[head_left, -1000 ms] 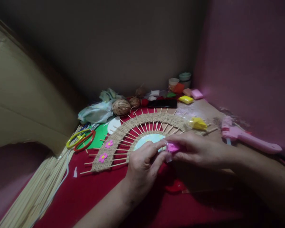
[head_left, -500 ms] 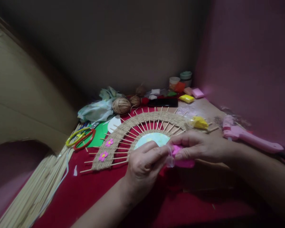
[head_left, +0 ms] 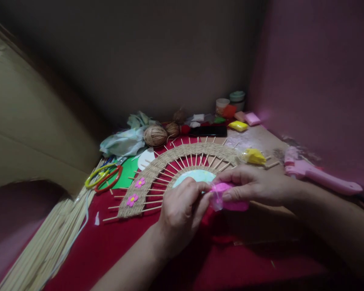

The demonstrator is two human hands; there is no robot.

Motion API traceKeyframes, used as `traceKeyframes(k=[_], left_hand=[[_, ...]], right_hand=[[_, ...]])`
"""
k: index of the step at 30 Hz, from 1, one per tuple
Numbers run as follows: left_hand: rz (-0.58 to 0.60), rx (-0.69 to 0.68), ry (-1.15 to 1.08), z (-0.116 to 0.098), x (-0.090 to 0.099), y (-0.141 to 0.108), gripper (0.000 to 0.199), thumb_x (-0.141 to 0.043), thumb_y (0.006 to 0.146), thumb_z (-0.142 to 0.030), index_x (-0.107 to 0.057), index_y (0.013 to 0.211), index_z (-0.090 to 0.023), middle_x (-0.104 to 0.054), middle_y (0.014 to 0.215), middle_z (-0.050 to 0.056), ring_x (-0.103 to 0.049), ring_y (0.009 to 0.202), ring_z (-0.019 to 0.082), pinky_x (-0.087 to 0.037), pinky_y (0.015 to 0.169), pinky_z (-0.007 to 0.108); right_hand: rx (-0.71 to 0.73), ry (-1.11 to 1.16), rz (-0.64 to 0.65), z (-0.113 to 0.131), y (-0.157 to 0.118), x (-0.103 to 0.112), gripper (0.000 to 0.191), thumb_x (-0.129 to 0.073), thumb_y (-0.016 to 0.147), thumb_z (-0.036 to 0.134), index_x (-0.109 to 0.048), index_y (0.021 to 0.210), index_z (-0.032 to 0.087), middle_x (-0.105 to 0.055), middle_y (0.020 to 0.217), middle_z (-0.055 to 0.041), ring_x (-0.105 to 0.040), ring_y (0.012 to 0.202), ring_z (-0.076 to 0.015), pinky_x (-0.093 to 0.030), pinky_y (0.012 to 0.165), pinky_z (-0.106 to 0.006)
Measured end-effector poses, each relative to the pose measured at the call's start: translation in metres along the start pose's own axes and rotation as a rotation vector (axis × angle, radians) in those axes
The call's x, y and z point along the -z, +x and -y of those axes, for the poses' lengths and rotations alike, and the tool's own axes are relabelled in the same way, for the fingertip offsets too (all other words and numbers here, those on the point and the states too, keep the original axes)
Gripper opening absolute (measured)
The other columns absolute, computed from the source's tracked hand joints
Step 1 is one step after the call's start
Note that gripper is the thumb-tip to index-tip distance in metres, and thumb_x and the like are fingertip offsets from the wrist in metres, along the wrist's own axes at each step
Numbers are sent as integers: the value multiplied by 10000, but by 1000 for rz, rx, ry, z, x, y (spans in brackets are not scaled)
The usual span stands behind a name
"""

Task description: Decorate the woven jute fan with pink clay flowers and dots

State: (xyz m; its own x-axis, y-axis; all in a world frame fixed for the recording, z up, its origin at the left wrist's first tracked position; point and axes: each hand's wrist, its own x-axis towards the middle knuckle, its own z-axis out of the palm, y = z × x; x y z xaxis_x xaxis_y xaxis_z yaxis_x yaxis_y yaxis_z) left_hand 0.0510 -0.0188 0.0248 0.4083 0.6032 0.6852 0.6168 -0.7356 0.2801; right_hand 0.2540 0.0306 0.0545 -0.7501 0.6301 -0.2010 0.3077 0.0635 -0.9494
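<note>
Two bare hands met over a red cloth (head_left: 121, 246), a pink pack (head_left: 236, 205) held between them just before the pale centre (head_left: 195, 176) of a woven fan (head_left: 197, 150). The right hand (head_left: 250, 184) gripped the pack with its thumb pressed on the near face and its fingers bent behind. The left hand (head_left: 180, 206) was curled, thumb and forefinger drawn together at the clear wrap (head_left: 217, 203) on the pack's left end; its other fingers were folded in and partly hidden. Part of the fan's right side was lost behind the right hand and forearm.

Two pink flowers, one (head_left: 140, 182) above the other (head_left: 132, 199), sat on the fan's left band, and thin sticks jutted past its outer edge. To the left, scissors (head_left: 104, 178) with yellow and red handles lay partly over a green sheet (head_left: 125, 171), near a bundle of pale strips (head_left: 48, 242). Behind the fan were a ball of twine (head_left: 155, 136), a crumpled pale cloth (head_left: 123, 141) and a black phone (head_left: 209, 131). A yellow lump (head_left: 255, 156) in clear film rested by the fan's right end, and a pink glue gun (head_left: 324, 176) lay farther right.
</note>
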Motion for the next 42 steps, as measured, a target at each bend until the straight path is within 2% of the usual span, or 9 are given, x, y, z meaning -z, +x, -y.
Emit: traceKeyframes(k=[7,11,14,17,19,22,29,38,42], left_hand=[[-8,-74,141,1,-3,-2,127,-554,869,-146,-628,971,-134,-613,723,38,-572,638,127,-452,555,238],[18,-58,138,-3,-4,-1,85,-541,865,-144,-625,867,-135,-574,670,25,-524,599,124,-412,531,244],[114,224,-179,-4,3,5,108,-543,855,-182,-616,784,-144,-544,640,11,-484,570,110,-394,505,232],[293,696,-855,1,15,12,159,-567,833,-262,-563,714,-157,-419,493,-51,-346,415,67,-306,380,187],[293,824,-1227,7,20,14,193,-577,812,-294,-520,677,-169,-312,443,-86,-239,363,47,-255,336,167],[188,800,-1438,15,20,13,176,-609,785,-294,-537,688,-167,-348,482,-73,-285,365,41,-287,336,155],[138,860,-1442,22,13,12,188,-641,811,-308,-643,756,-128,-614,617,18,-534,439,61,-429,381,144],[-16,984,-1519,22,13,13,125,-721,721,-132,-617,659,-100,-689,684,50,-622,500,98,-494,355,143],[-73,950,-1557,22,11,14,253,-735,686,-76,-623,903,-144,-657,614,-14,-600,432,91,-499,339,154]], right_hand=[[40,119,17,-3,3,-2,295,-649,804,376,-655,978,138,-632,930,-39,-566,879,-170,-448,752,-266],[58,86,-34,-6,5,-7,293,-664,787,416,-659,887,140,-578,773,-3,-506,719,-124,-411,629,-227],[42,165,-50,-7,5,-11,288,-672,781,418,-638,842,139,-525,715,14,-457,657,-103,-364,564,-208],[54,244,-6,-4,4,-11,289,-654,801,416,-622,877,139,-530,749,4,-463,666,-100,-362,571,-206],[63,228,-7,-1,3,-10,272,-650,810,396,-618,893,139,-539,773,1,-468,676,-95,-365,586,-201],[47,149,-7,1,3,-7,244,-628,823,378,-615,866,138,-522,729,10,-455,642,-89,-354,562,-196],[-9,-271,68,-1,3,-4,301,-636,784,423,-637,922,155,-580,805,-19,-519,732,-150,-394,606,-227],[-40,-628,52,-5,-1,-7,135,-615,783,312,-621,850,194,-630,820,-16,-556,732,-167,-411,627,-255],[-14,-652,3,-9,-5,-5,126,-639,763,265,-642,877,212,-646,867,-23,-581,786,-187,-441,662,-267]])
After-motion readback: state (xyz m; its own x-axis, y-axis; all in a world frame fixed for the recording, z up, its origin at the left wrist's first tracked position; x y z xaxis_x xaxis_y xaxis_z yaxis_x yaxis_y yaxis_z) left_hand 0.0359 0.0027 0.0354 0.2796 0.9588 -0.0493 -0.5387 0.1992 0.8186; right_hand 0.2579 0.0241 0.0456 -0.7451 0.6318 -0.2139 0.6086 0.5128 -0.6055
